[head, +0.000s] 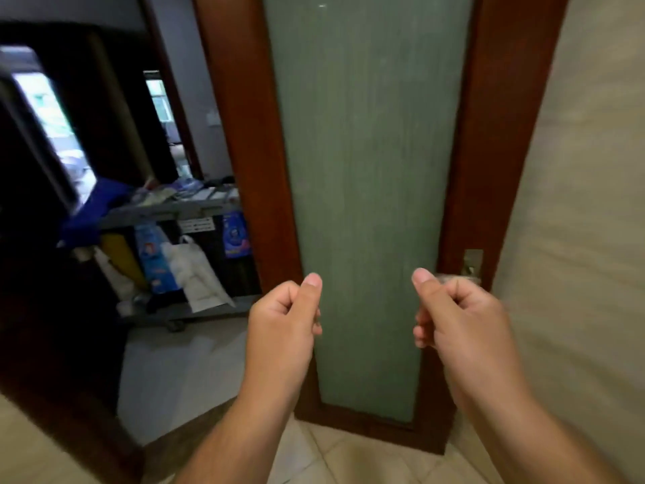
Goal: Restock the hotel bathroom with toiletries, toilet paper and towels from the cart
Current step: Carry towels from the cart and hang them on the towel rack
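Left hand [282, 316] and right hand [457, 316]: grip curled, empty; blurred cart [167, 213] cut off by door [366, 169].

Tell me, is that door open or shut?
Open. The door stands swung back beside the wall, and the cart shows through the doorway to its left.

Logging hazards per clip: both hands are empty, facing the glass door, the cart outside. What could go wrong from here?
1. The right hand is curled close before the door handle; its knuckles may knock it.
2. The cart is crowded, with a white bag hanging at its side; a hasty grip by the left hand might drag neighbours down.
3. The frosted glass door stands near; a loaded return could bump it.
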